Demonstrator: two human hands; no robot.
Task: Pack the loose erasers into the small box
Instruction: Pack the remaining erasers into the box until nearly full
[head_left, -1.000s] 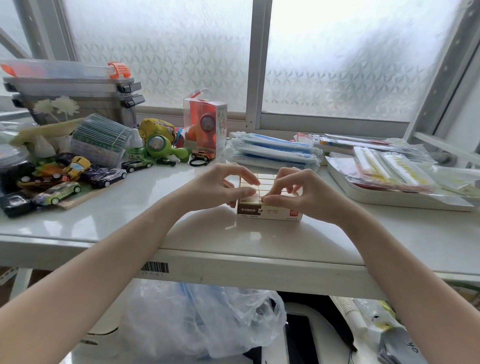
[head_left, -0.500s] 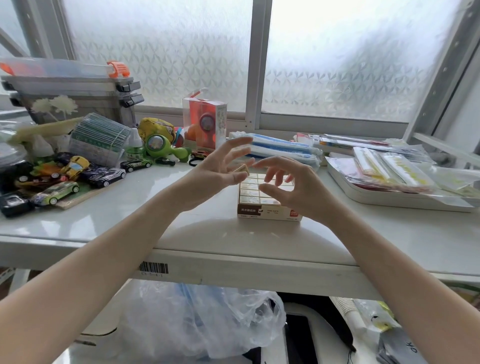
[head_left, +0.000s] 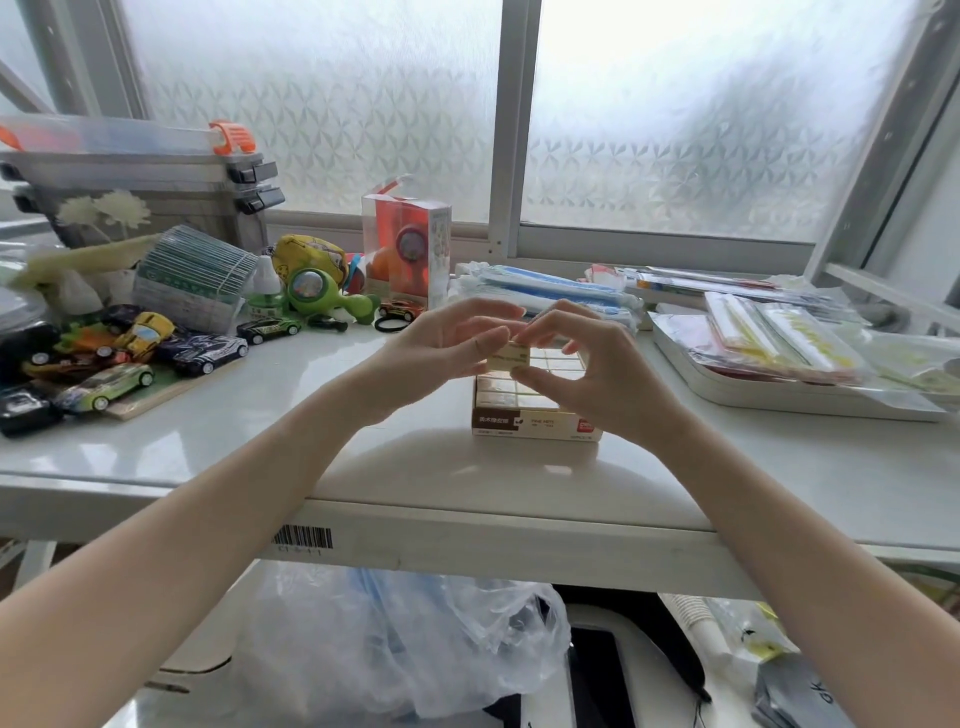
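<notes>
both hands now pinch one eraser (head_left: 509, 358) above the box (head_left: 535, 410): left hand (head_left: 447, 348) thumb+fingers on its left end, right hand (head_left: 587, 369) on the right. 0.5 s ago fingers were spread. box sits mid-desk nr front edge, rows nearly full; insertion prob. next.

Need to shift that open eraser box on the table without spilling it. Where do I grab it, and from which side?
Grip the eraser box low on its short left and right walls, coming in from the sides near the front. Its top is open with erasers packed flush in rows, so pinching from above would press on them. Both hands now hold one eraser above it.
</notes>
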